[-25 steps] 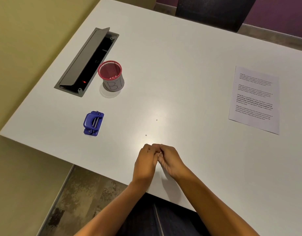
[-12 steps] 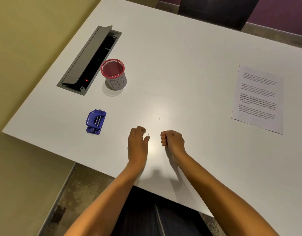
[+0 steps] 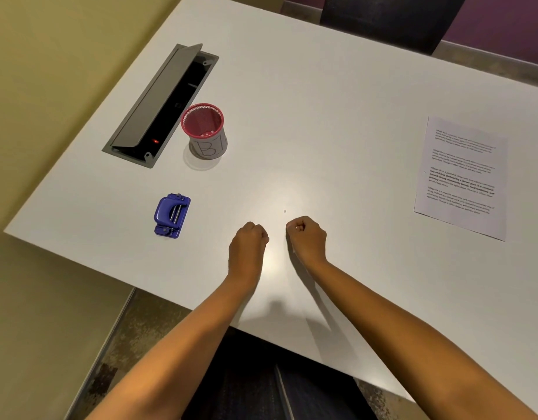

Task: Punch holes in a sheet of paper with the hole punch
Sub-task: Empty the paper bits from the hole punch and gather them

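White bench (image 3: pixel 337 122) carries a blue hole punch (image 3: pixel 171 215) near left, well apart from the printed sheet of paper (image 3: pixel 461 177) far right. Left hand (image 3: pixel 248 241) and right hand (image 3: pixel 307 236), each grip curled into an empty fist, rest side by side between them

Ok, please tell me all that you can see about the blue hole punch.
The hole punch is small, of glossy blue plastic as it looks, with a rounded lever on top and metal pins and rivets showing. It lies flat on the white table, near the left front edge, in front of the red mesh cup. Nothing touches it; both hands are apart from it.
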